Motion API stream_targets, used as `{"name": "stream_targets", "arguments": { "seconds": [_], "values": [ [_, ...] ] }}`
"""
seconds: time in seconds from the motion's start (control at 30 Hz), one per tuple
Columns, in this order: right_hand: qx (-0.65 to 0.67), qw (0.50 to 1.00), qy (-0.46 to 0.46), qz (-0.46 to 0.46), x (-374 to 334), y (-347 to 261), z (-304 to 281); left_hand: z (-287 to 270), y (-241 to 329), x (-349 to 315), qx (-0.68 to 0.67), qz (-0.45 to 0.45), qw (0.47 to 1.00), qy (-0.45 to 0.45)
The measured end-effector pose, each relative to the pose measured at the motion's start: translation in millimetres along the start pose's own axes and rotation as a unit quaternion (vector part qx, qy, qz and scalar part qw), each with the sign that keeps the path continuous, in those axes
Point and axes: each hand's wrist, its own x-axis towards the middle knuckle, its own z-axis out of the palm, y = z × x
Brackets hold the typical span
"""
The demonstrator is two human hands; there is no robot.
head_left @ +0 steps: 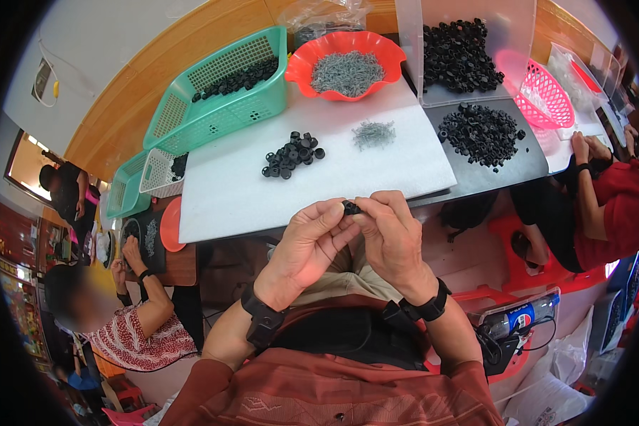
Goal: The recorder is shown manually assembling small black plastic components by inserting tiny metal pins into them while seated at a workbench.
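Note:
Close to the table's front edge, my left hand [304,240] and my right hand [392,243] meet. Thumbs and fingertips of both pinch one small black plastic part [351,208]; its finer shape is partly covered by the fingers. On the white foam sheet [227,195] beyond them lies a loose group of black round caps [291,156]. To its right is a small heap of grey metal screws [374,135]. A red wavy-rimmed bowl [298,67] at the back holds a larger mass of similar screws.
Left of the bowl stands a green basket [213,124] with black parts. A clear bin [410,64] and a dark board [500,160] carry more. Co-workers sit at the left [135,305] and right [610,206]. A bottle [522,318] lies by my right side.

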Motion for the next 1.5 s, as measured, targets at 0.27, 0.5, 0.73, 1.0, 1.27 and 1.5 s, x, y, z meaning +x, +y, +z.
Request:
{"name": "stream_targets", "arguments": {
  "seconds": [0.27, 0.5, 0.73, 1.0, 1.27, 1.5],
  "values": [
    [-0.001, 1.000, -0.002, -0.021, 0, 2, 0, 1, -2, 0, 0.020, 0.017, 1.000, 0.001],
    [-0.009, 0.999, 0.016, -0.051, 0, 5, 0, 6, -6, -1, 0.069, 0.052, 0.996, 0.009],
    [-0.032, 0.997, 0.020, -0.073, -2, 6, 2, 8, -8, -2, 0.076, 0.070, 0.995, 0.006],
    [-0.034, 0.996, 0.026, -0.081, -4, 5, 2, 10, -9, -3, 0.080, 0.076, 0.994, 0.009],
    [-0.005, 0.998, 0.036, -0.053, -9, 9, 5, 7, -9, -2, 0.102, 0.088, 0.991, 0.000],
    [0.022, 0.999, 0.029, -0.011, -8, 6, 0, 8, -8, -2, 0.154, 0.097, 0.983, -0.009]
  ]
}}
